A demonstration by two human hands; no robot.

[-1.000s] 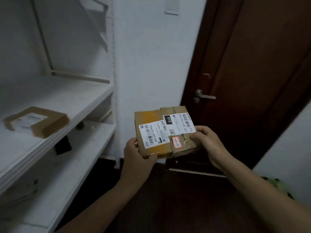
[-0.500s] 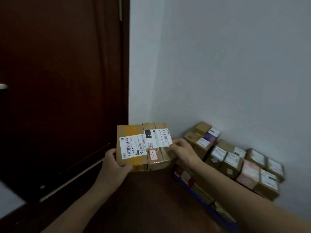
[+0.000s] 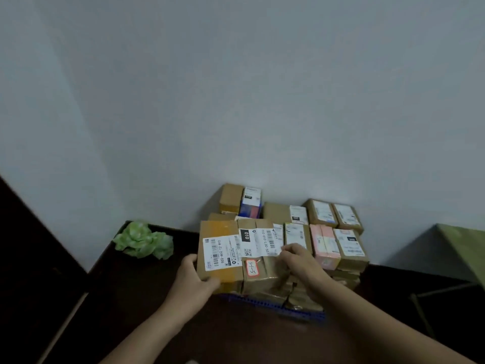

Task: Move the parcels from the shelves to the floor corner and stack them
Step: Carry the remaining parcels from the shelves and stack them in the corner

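Cardboard fills our grasp: our left hand (image 3: 195, 277) curls round the near left corner of the two parcels (image 3: 223, 248), and our right hand (image 3: 299, 261) pinches their right edge. The pair lies between our palms, long axis left to right, over the near left part of the pile (image 3: 349, 248); whether it touches we cannot tell. Open room lies left of the pile, toward the green wad (image 3: 143, 241). The wall (image 3: 236, 101) closes off the space behind the pile.

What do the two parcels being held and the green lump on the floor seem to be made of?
Held parcels: apparently brown cardboard, matte, with yellowish tape bands; white paper labels on top. Green lump: thin crumpled sheet, probably plastic or paper, judging by its folds; too blurred to say which.
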